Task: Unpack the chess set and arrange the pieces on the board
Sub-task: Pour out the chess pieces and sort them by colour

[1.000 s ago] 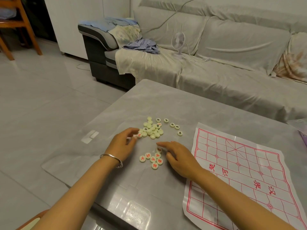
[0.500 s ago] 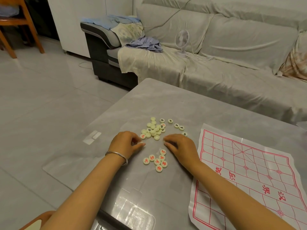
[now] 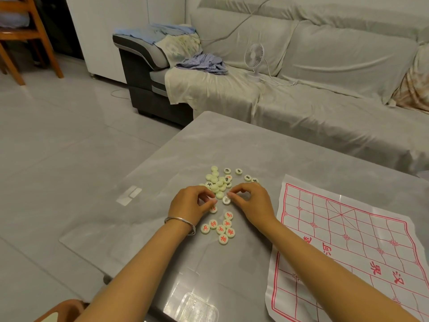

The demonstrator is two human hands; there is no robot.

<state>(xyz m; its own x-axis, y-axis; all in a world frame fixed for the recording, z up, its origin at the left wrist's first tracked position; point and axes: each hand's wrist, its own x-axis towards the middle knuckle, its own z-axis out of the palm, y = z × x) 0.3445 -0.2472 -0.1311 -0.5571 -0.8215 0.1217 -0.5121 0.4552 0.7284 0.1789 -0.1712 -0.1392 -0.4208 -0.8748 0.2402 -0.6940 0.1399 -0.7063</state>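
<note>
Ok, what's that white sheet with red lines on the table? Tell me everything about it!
It's the chess board, a thin white sheet printed with a red grid, a crossed box at the far end and red characters across its middle. It lies spread on the grey table, right of the chess pieces, creased, with wavy edges. No piece sits on it. The right forearm crosses its near left edge.

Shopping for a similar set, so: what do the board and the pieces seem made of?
The board looks like thin plastic film or coated paper, glossy: it shows creases, a wavy edge and a glare streak. The pieces look like smooth cream plastic or resin, slightly shiny, with red or black characters; whether printed or engraved is unclear.
</note>
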